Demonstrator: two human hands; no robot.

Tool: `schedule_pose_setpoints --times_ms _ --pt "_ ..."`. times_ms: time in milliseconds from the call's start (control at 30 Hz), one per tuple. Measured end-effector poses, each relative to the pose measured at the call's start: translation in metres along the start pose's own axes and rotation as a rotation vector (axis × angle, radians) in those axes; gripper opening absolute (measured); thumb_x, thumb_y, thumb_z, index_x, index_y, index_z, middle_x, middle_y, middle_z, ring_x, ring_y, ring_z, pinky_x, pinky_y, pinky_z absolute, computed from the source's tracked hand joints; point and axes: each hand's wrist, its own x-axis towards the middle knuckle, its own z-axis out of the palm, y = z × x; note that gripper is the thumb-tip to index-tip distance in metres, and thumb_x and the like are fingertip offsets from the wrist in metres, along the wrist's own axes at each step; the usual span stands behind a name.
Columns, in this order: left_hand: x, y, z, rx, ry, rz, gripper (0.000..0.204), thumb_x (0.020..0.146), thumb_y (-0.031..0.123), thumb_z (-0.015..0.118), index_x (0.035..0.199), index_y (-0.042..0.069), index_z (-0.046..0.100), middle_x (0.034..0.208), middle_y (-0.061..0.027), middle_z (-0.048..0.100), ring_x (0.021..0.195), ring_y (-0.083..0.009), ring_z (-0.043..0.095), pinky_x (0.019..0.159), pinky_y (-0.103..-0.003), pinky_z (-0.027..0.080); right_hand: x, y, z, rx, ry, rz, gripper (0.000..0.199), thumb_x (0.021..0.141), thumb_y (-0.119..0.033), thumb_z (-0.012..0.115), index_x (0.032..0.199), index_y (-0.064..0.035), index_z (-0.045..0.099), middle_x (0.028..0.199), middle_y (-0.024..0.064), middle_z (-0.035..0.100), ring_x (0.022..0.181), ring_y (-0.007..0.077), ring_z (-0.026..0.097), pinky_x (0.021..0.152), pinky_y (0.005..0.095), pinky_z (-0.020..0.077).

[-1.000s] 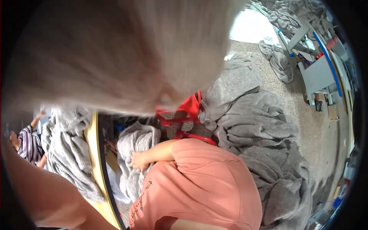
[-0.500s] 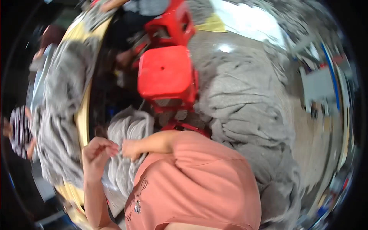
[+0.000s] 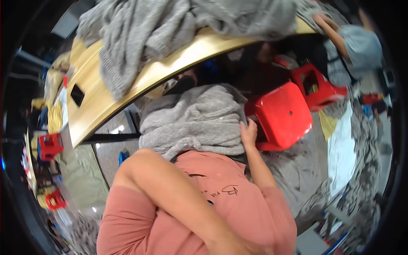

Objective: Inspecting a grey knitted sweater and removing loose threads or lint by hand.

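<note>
Between grey fabric (image 3: pixel 191 119) and a red stool (image 3: pixel 285 119), the right hand (image 3: pixel 249 134).

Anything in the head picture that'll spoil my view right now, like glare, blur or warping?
Head view: glare on the table, whose long edge looks bowed; deep shadow beneath it; left hand blurred near the lower edge; right hand and grey knit clearer; corners black.
</note>
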Motion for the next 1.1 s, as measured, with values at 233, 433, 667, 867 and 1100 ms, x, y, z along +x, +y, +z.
schedule_pose_setpoints --times_ms 233,433,667,867,1100 --pt "-0.015 -0.027 -0.012 0.18 0.435 0.0 0.031 0.075 0.023 0.05 0.102 0.009 0.057 0.107 -0.0066 0.052 0.103 -0.0316 0.043 0.079 -0.041 0.034 0.011 -0.084 -0.022 0.044 -0.026 -0.518 0.036 0.073 -0.008 0.06 0.106 0.0032 0.051 0.109 0.0191 0.052 0.101 0.035 0.048 0.087 0.0397 0.0388" --pt "-0.037 -0.046 -0.033 0.338 0.656 -0.029 0.028 0.069 0.019 0.056 0.094 0.007 0.059 0.095 -0.007 0.056 0.093 -0.029 0.048 0.072 -0.038 0.038 0.007 -0.194 -0.028 -0.253 -1.003 -0.665 0.023 0.07 -0.023 0.065 0.075 -0.0015 0.059 0.069 0.0132 0.06 0.064 0.033 0.058 0.058 0.0425 0.0446" --pt "-0.065 -0.078 -0.136 0.53 0.776 0.054 0.025 0.063 0.013 0.064 0.086 0.005 0.061 0.081 -0.0073 0.06 0.082 -0.026 0.055 0.063 -0.034 0.044 0.007 -0.173 -0.066 0.49 -1.309 -0.401 0.016 0.071 -0.011 0.062 0.078 0.0032 0.057 0.076 0.0136 0.059 0.073 0.0261 0.058 0.064 0.0341 0.0445" --pt "-0.148 -0.239 -0.226 0.983 0.846 -1.064 0.044 0.077 0.03 0.06 0.107 -0.001 0.053 0.115 -0.0224 0.05 0.096 -0.0346 0.054 0.084 -0.04 0.042 0.011 -0.154 -0.118 0.86 -1.317 -0.06 0.031 0.069 -0.01 0.064 0.097 0.0005 0.055 0.092 0.0062 0.057 0.088 0.0154 0.054 0.077 0.0247 0.0408" --pt "-0.19 -0.212 -0.208 0.791 0.893 -0.895 0.012 0.064 0.006 0.059 0.074 -0.001 0.056 0.078 -0.0169 0.058 0.07 -0.0365 0.055 0.061 -0.041 0.045 0.018 -0.092 -0.102 0.876 -0.392 0.164 0.01 0.08 -0.006 0.058 0.087 0.0011 0.058 0.076 0.0015 0.055 0.069 0.0058 0.047 0.064 0.0209 0.0382"
